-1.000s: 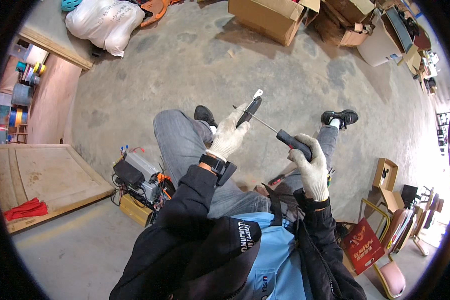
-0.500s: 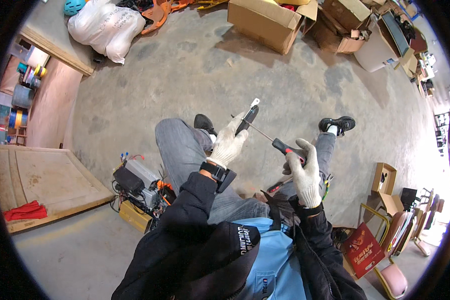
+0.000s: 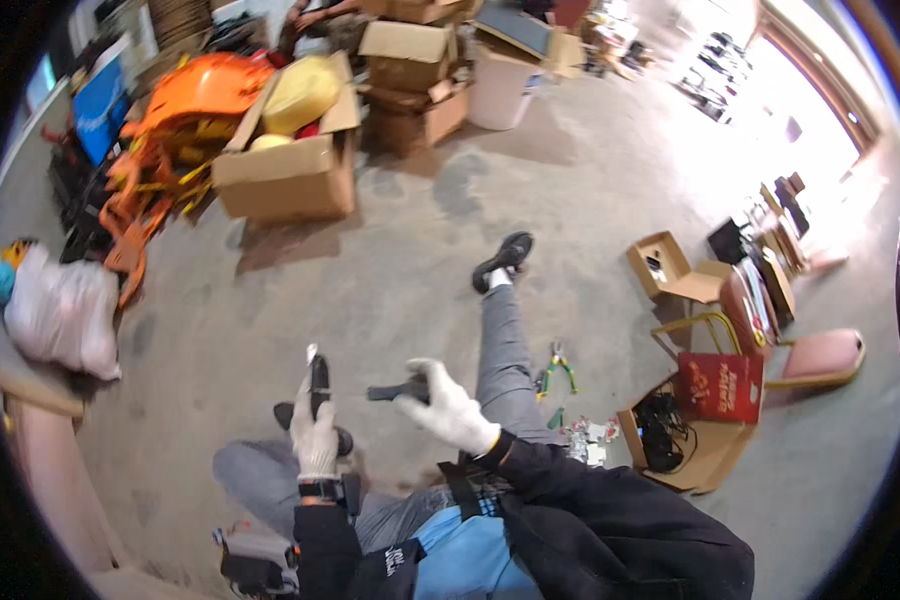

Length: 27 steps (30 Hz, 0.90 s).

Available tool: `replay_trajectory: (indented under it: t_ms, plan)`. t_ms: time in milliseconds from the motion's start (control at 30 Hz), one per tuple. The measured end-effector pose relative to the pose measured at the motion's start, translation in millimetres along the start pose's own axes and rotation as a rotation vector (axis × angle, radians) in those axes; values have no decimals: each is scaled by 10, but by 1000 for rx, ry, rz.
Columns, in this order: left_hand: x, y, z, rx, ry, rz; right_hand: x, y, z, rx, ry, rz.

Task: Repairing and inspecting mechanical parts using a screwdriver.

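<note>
2 gloved hands work in front of the person's body, above a concrete floor. The left hand is closed around a slim black piece that points up and away from the body and ends in a pale tip. To its right, the right hand grips a screwdriver by its dark handle, which points left toward the black piece. The thin shaft is blurred, so I cannot tell whether it touches that piece.

Grey jeans cover the person's legs, with 1 black shoe well beyond the right hand. Pliers with green-and-yellow handles lie on the floor to the right of the leg. Nearer the body on that side, an open carton holds black cables, beside a red box. Farther off, at upper left, a cardboard box holds something yellow, near orange plastic parts.
</note>
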<state>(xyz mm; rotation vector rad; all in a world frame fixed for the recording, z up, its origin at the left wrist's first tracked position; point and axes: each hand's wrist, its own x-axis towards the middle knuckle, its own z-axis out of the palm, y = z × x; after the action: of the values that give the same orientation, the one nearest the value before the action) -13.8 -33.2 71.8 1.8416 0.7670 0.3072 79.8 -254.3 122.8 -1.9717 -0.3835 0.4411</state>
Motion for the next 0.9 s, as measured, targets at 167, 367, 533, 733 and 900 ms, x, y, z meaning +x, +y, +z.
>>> replay_trajectory:
  t_ms: [167, 367, 533, 733, 900]
  plan:
    - [-13, -8, 10, -48, -33, -103, -2, -47, -52, 4, 8, -190]
    - [53, -266, 73, -52, 26, 40, 6, -26, -33, -34, -94, 191]
    - [10, -254, 24, 58, 48, 6, 12, 20, 48, 20, -51, -39]
    - [-35, -58, -85, 56, -19, -104, 57, 105, 63, 136, -81, 155]
    - [-45, -49, -111, 38, -10, -180, 107, 146, 149, -29, -48, -244]
